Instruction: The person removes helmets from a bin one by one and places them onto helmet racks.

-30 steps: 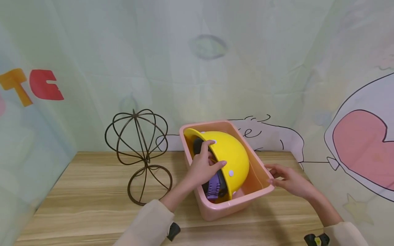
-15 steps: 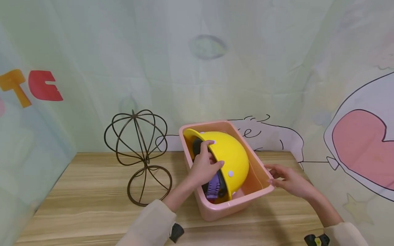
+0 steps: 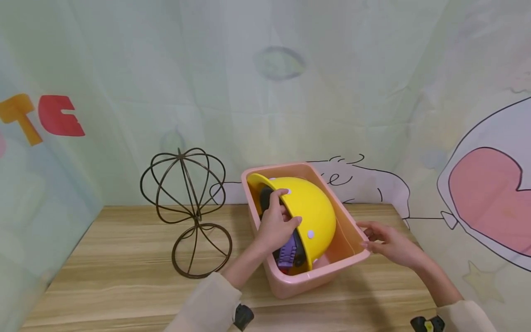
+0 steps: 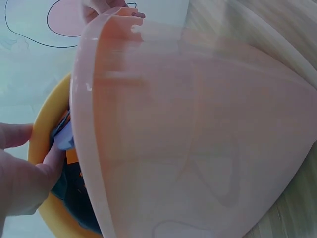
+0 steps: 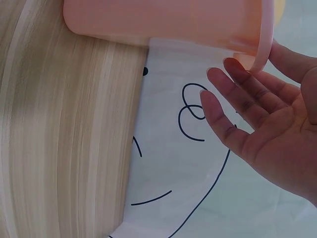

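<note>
A yellow helmet (image 3: 313, 207) with pale dots lies on its side in a pink plastic bin (image 3: 340, 265), its opening toward the left. Dark lining and a purple ribbed piece (image 3: 287, 254) show inside the helmet. My left hand (image 3: 271, 230) pinches the helmet's rim, thumb on the outside shell and some fingers hidden inside. At the bin's right corner, my right hand (image 3: 390, 242) holds the rim between thumb and fingers; the right wrist view shows the thumb over the rim (image 5: 267, 34) and the other fingers spread below. The bin's wall hides the helmet's lower part.
A dark wire stand (image 3: 198, 216) with a rounded cage top and ring base stands left of the bin on the wood-grain table (image 3: 124, 258). A printed cloth backdrop (image 3: 207, 115) hangs close behind and at both sides.
My left forearm and sleeve have shifted slightly to the right, while the hand keeps its grip on the helmet's rim. Helmet, bin and right hand look almost unmoved.
</note>
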Available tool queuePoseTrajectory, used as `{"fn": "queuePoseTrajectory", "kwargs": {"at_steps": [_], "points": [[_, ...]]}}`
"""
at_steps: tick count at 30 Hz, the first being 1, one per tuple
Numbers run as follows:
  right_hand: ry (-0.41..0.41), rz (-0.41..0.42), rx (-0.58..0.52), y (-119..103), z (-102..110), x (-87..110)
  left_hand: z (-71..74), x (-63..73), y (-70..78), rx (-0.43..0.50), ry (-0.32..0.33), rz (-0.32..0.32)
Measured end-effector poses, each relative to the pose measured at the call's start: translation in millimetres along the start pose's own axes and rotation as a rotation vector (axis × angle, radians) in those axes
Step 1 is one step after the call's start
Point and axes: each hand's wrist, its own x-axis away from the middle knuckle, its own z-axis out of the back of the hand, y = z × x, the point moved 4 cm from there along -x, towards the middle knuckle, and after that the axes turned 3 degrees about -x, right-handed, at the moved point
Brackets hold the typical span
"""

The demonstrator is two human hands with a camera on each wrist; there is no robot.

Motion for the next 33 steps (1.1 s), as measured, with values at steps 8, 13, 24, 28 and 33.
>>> {"fn": "queuePoseTrajectory", "kwargs": {"at_steps": [8, 13, 24, 28, 33], "points": [[-0.012, 0.006, -0.012, 0.0, 0.0, 0.9, 0.1, 0.5, 1.3, 0.021, 0.014, -0.011], [-0.017, 0.016, -0.002, -0.7, 0.4, 1.7, -0.3, 0.5, 2.4, 0.028, 0.033, -0.006], [-0.026, 0.024, -0.012, -1.2, -0.4, 1.4, 0.7, 0.0, 1.6, 0.056, 0.059, 0.013], [-0.023, 0.026, -0.003, -1.3, -0.5, 1.1, 2.0, -0.1, 2.1, 0.061, 0.062, 0.02], [-0.02, 0.028, 0.005, -0.3, -0.6, 0.8, 6.0, -2.2, 4.2, 0.074, 0.074, 0.013]]}}
